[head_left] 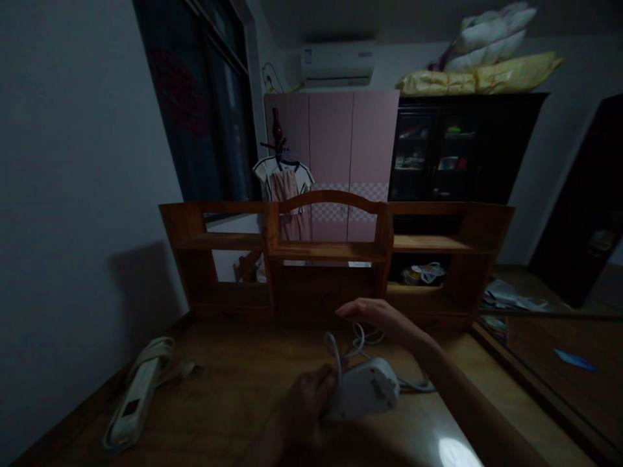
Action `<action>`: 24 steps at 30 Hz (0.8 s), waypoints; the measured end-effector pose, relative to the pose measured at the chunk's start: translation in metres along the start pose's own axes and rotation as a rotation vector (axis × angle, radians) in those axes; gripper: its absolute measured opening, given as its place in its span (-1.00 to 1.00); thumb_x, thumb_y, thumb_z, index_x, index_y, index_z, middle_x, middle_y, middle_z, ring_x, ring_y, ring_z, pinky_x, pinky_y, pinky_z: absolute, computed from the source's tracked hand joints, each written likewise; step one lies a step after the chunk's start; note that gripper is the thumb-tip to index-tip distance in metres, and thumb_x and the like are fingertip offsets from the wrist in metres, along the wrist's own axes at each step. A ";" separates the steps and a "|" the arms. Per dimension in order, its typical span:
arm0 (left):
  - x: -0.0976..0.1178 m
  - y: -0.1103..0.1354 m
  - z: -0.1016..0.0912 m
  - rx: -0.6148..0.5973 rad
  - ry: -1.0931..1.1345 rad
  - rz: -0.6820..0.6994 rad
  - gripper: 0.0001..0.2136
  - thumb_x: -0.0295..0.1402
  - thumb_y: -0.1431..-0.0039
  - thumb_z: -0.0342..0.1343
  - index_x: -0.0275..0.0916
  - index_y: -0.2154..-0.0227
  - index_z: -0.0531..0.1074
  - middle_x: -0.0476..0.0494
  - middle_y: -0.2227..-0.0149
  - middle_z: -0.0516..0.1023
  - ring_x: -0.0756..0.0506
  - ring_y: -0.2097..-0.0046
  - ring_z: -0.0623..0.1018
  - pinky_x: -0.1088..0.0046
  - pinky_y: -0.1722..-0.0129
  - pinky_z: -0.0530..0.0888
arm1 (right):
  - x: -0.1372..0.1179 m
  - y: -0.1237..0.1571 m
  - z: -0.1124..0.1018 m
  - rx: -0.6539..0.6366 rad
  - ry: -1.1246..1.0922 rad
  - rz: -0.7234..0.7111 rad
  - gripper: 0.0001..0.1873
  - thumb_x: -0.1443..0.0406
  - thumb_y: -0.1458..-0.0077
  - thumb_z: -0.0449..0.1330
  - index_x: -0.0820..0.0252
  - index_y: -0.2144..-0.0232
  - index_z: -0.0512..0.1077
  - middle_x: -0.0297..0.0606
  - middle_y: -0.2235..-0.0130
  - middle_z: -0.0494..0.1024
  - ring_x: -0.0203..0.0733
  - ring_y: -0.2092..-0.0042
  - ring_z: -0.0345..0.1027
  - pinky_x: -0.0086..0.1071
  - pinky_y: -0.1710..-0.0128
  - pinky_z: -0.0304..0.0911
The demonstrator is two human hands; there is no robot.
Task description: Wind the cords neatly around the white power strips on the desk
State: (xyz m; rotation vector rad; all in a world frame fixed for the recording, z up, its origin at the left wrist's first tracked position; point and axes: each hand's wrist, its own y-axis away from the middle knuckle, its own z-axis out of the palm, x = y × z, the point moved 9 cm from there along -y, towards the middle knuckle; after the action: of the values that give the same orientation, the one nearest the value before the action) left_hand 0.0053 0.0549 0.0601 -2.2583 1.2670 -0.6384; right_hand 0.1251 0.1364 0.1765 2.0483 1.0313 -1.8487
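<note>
My left hand (314, 392) is closed around one end of a white power strip (365, 391), which is tilted above the desk with its flat back, marked by small dark slots, facing me. A white cord (359, 337) loops up by the left fingers and curls behind the strip. More of this cord lies on the desk to the right. Above the loops is my right hand (372, 311), its fingers stretched out to the left with nothing visible in them. Whether it touches the cord is hard to tell in the dim light.
A second power strip (134, 405), with its cord wound around one end, lies on the wooden desk (219, 389) at left, near the wall. A wooden shelf unit (331, 251) spans the desk's back edge. To the right, a raised edge (530, 402) borders the desk.
</note>
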 end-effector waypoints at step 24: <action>0.018 -0.046 -0.051 0.057 0.079 -0.341 -0.30 -0.22 0.01 0.18 -0.12 -0.20 0.05 -0.23 -0.12 0.34 -0.25 -0.10 0.41 0.22 -0.02 0.41 | -0.050 0.036 -0.017 -0.046 0.373 0.127 -0.60 0.02 -0.09 0.18 0.22 0.19 0.43 -0.28 0.28 0.47 -0.24 0.29 0.31 -0.46 0.36 0.20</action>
State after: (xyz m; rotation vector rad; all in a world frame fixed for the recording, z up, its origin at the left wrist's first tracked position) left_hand 0.0134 0.0517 0.1308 -2.4429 0.8892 -0.8795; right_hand 0.1617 0.1013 0.2161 2.4253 0.9836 -1.4001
